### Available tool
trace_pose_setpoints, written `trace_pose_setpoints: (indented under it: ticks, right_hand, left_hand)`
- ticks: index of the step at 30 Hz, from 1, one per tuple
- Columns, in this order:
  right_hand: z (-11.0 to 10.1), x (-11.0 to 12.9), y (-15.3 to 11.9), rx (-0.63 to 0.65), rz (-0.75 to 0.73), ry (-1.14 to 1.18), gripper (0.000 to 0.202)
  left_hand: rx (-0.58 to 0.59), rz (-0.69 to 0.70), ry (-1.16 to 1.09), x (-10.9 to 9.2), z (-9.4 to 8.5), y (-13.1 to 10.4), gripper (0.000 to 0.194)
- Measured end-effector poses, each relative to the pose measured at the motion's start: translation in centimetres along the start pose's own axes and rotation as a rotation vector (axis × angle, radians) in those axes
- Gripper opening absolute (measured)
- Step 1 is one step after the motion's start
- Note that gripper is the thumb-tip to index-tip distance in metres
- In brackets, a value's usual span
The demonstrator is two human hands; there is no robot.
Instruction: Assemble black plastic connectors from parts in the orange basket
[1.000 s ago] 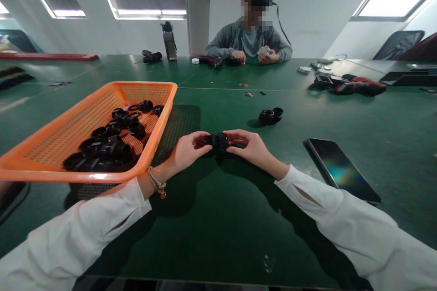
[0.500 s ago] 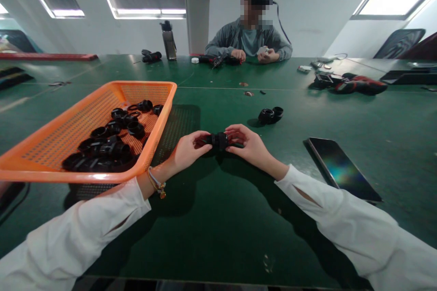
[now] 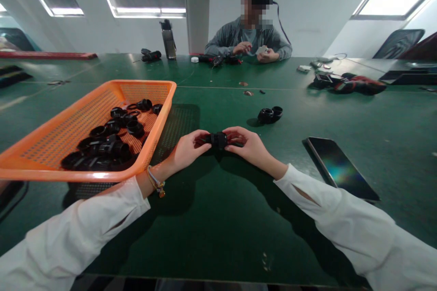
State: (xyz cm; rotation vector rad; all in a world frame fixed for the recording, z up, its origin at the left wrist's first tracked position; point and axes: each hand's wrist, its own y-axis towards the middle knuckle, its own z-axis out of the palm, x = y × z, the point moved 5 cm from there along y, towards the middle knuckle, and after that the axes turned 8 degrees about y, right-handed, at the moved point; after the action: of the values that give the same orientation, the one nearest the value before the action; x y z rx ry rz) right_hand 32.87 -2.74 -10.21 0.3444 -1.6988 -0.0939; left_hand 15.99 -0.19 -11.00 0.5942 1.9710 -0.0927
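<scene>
Between my two hands is a black plastic pipe fitting (image 3: pixel 218 140), lying sideways just above the table. My left hand (image 3: pixel 187 149) pinches its left end with thumb and fingers. On the right end, my right hand (image 3: pixel 248 144) has its fingers and thumb closed around the rim. The fingers hide both ends of the fitting. Left of my hands, the orange basket (image 3: pixel 167 113) holds several similar black fittings (image 3: pixel 111 148) and rings. Beyond my right hand, a black elbow-shaped fitting (image 3: pixel 269 115) lies on the table.
A phone (image 3: pixel 341 166) lies to the right of my right forearm. Across the green table (image 3: pixel 218 236) sits a co-worker (image 3: pixel 249 38) holding a small pale object. A bottle (image 3: pixel 168 40), tools (image 3: pixel 218 60) and a black-and-red item (image 3: pixel 358 84) lie towards the far side.
My hands keep their grip on the fitting, with only a slight shift of the right fingers. The co-worker's one hand has risen from the table towards the pale object.
</scene>
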Motion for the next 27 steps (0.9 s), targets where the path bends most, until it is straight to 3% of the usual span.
trace_pose_setpoints:
  ticks: [27]
  right_hand:
    - [-0.08, -0.06, -0.04, 0.014, 0.025, -0.019, 0.037]
  left_hand:
    - [-0.025, -0.004, 0.023, -0.08, -0.17, -0.01, 0.029]
